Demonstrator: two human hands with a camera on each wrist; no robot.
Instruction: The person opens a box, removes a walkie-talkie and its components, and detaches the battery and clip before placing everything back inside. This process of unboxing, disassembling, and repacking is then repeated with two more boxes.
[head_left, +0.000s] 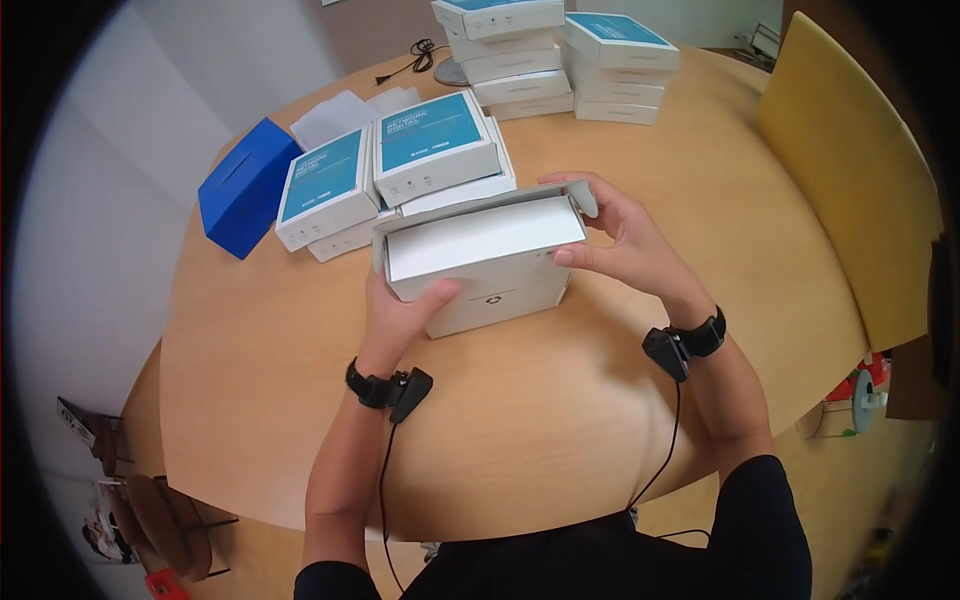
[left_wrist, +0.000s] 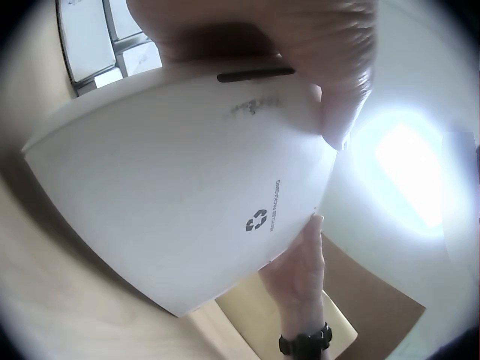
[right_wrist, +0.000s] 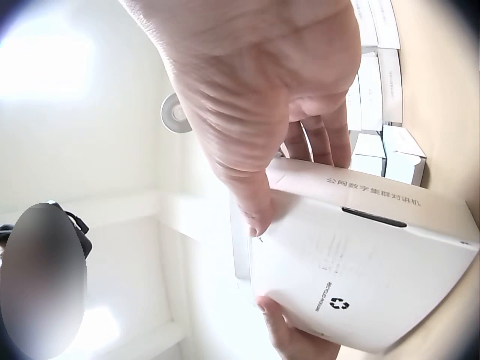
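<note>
The open white box (head_left: 510,282) lies crosswise between your left hand (head_left: 392,318) and right hand (head_left: 637,248), fingers (head_left: 583,184) gripping both ends.

white box (head_left: 495,300) with dark recycling mark, blue-and-white boxes (head_left: 430,135), solid blue box (head_left: 245,190), yellow chair (head_left: 850,170)

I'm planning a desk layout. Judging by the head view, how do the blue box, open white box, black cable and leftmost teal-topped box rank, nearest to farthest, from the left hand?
1. Open white box: in the left hand.
2. Leftmost teal-topped box: ahead, slightly left.
3. Blue box: farther left.
4. Black cable: near the table's far edge.
</note>
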